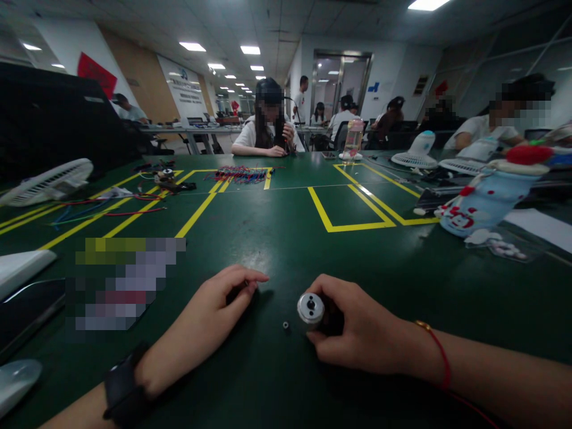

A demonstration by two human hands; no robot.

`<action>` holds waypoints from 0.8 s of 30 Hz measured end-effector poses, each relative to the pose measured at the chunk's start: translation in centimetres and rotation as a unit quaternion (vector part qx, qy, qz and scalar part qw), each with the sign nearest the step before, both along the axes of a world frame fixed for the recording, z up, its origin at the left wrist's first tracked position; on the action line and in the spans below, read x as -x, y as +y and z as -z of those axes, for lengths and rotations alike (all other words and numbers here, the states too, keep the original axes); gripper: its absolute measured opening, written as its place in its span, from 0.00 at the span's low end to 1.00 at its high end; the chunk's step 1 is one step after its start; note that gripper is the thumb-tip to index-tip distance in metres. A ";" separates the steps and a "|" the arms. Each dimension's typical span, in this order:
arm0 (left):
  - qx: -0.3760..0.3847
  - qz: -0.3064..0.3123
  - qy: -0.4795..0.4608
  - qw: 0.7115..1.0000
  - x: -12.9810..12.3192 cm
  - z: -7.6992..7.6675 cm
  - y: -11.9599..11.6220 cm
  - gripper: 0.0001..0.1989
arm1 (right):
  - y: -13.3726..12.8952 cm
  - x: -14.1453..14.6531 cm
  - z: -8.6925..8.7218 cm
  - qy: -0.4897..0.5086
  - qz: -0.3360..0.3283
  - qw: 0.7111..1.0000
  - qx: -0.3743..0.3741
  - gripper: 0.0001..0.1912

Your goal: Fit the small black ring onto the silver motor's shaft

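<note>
The right hand (357, 328) had its fingers (328, 285) clenched around the side of a silver metal cylinder (310, 308), gripping it over the near part of the green desk (250, 232). The cylinder's top face showed dark holes; its lower body was lost in shadow and behind the hand, so whether it touched the surface could not be told. The left hand (218, 301) was low over the desk, to the left of the cylinder and apart from it, index finger reaching out above a bent thumb; the gap between them was too dark to tell whether they pinched anything. Between the hands, nearer the cylinder, lay a small metal ring (286, 326), its hole barely legible. A black watch (125, 387) circled the left wrist, a red cord (440, 351) the right. Toward the desk's far edge, a tangle of wires (243, 174) blurred together before a seated person (263, 128). Toward the right edge leaned a blue bottle (487, 199). At the near left, a white mouse (15, 381) was cut off by the frame, and a pixelated patch (125, 286) hid whatever lay beyond it.
</note>
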State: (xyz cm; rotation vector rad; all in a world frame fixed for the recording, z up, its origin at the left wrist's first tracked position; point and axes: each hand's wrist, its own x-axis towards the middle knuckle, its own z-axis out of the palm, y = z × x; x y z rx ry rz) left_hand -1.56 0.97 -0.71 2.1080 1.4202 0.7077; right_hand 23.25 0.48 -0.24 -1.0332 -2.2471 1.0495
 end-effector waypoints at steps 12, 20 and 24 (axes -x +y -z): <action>-0.048 0.095 0.091 0.990 -1.0 -0.4 -1.4 0.12 | 0.0 0.0 0.3 0.005 -0.003 1.000 0.001 0.15; -0.027 0.074 -0.014 0.997 -2.2 -0.8 -1.5 0.06 | 0.2 0.2 0.4 -0.002 -0.007 1.000 -0.011 0.14; -0.079 0.030 -0.078 0.993 -2.7 -2.0 -1.8 0.09 | 0.2 0.2 0.6 -0.004 -0.010 1.000 -0.023 0.16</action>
